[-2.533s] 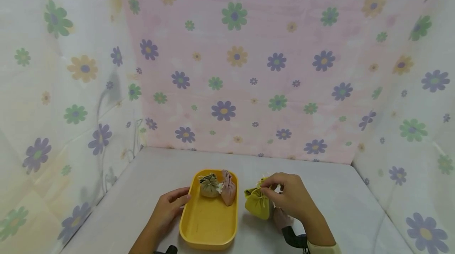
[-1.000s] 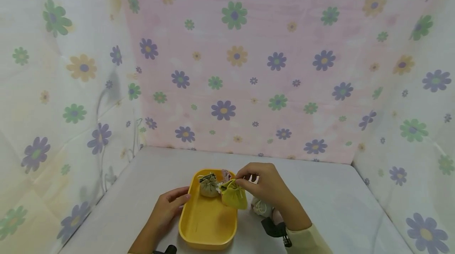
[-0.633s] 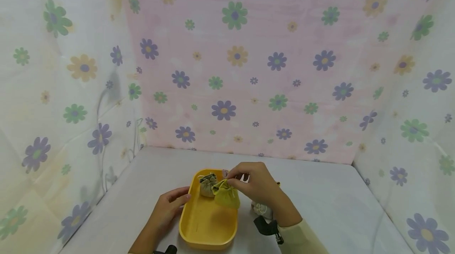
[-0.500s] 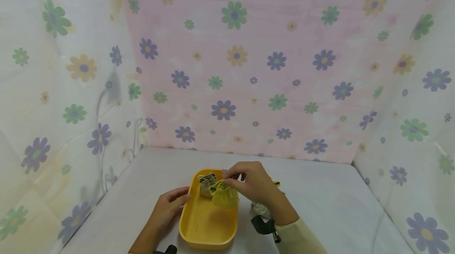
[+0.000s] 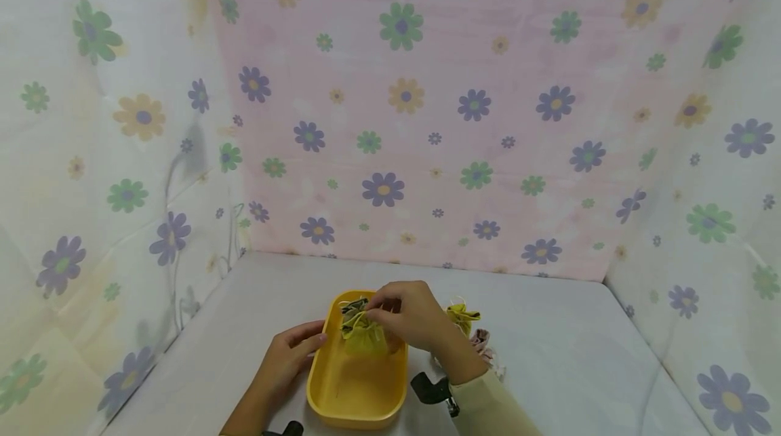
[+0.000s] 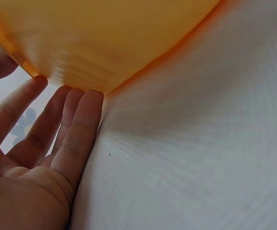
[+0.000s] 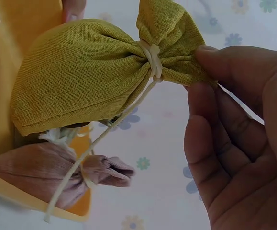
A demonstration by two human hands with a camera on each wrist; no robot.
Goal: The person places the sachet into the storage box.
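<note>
My right hand (image 5: 415, 317) pinches the gathered neck of a yellow-green drawstring pouch (image 7: 76, 72) between thumb and fingers. The pouch hangs over the far half of a yellow plastic tray (image 5: 356, 388), its cord dangling loose in the right wrist view. My left hand (image 5: 289, 358) rests against the tray's left side, with fairly straight fingers (image 6: 83, 120) touching the outer wall. Inside the tray lies a dusty pink pouch (image 7: 38, 172), hidden by the right hand in the head view. Beside it is a grey-green pouch (image 5: 354, 307), partly covered by the held one.
Right of the tray, a yellow pouch (image 5: 464, 317) and a pinkish pouch (image 5: 482, 341) lie on the white table (image 5: 549, 341), partly behind the right forearm. Flower-patterned cloth (image 5: 390, 151) encloses the table at the back and both sides.
My right hand has carried the yellow-green pouch left from the table to over the tray, then farther left toward the grey-green pouch. The left hand and tray stay in place.
</note>
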